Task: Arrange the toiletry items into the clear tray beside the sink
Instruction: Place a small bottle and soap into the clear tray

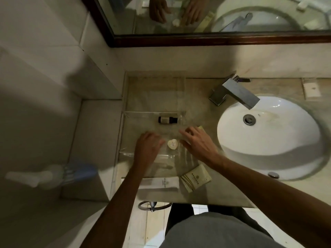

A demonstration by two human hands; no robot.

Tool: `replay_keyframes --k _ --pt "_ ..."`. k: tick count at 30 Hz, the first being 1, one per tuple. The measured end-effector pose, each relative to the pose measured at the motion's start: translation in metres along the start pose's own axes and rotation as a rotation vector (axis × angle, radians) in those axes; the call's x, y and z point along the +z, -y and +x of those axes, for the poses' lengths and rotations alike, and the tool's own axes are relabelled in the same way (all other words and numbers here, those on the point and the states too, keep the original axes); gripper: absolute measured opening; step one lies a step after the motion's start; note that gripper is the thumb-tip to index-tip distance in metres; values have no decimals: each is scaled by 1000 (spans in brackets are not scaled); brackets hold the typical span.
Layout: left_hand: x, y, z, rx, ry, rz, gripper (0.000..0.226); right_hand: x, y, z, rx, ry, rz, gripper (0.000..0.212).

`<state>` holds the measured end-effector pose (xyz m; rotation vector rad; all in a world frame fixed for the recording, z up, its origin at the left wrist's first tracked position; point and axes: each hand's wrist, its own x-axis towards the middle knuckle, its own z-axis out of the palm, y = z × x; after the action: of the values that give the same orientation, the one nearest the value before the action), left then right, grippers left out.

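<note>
Both hands over the clear tray left of the sink.

The left hand hovers over the tray's near left part, fingers curled loosely, gripping nothing. A pale round soap lies in the tray between the hands; a small dark bottle lies on its side toward the tray's far edge. The right hand is spread open over the tray's right edge, empty. On the counter nearer than the tray lie a white tube and a packet.
</note>
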<state>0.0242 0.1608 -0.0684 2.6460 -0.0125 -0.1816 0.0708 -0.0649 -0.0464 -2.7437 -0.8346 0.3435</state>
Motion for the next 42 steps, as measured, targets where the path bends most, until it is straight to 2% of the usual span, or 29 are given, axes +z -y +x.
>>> replay_keyframes --k 3,5,9,14,17,19,21,22,23,26,27,32,34,37,40,42 --pt "-10 -14 45 -301 -190 -195 32 1 8 2 -112 5 -105 41" --pt "-9 -19 67 -371 -235 -304 39 0 24 14 -142 39 -135 44" --pt "2 -18 83 -394 -239 -336 38 6 44 25 -129 141 -194 39" --pt "8 -18 82 -401 -264 -385 36 11 44 25 -115 133 -201 36" --pt "-2 -32 71 -472 -353 -379 44 2 30 17 -53 -4 -72 37" --pt "-2 -54 55 -324 -382 -232 32 -10 7 0 31 -127 -15 38" --pt "9 -88 34 -31 -220 -91 20 -19 -26 -21 89 -143 -20 38" --pt "21 -105 25 69 -86 -1 24 -22 -44 -32 108 -131 -36 38" --pt "33 -123 18 65 41 54 31 -24 -62 -43 119 -121 -52 37" --pt "64 -163 15 -227 262 -4 75 -30 -103 -74 171 -101 -39 33" --pt "71 -170 16 -276 304 -10 86 -31 -109 -82 185 -102 -31 34" --pt "90 -203 26 -194 254 47 92 -35 -129 -116 201 -168 33 37" --pt "92 -206 31 -224 203 88 85 -35 -130 -121 207 -197 65 38" --pt "98 -204 30 -204 139 255 57 -35 -123 -123 181 -185 76 39" --pt "94 -204 25 -121 163 339 25 -36 -115 -118 139 -158 104 40" --pt "87 -200 24 -49 189 285 23 -37 -110 -113 116 -152 119 40"
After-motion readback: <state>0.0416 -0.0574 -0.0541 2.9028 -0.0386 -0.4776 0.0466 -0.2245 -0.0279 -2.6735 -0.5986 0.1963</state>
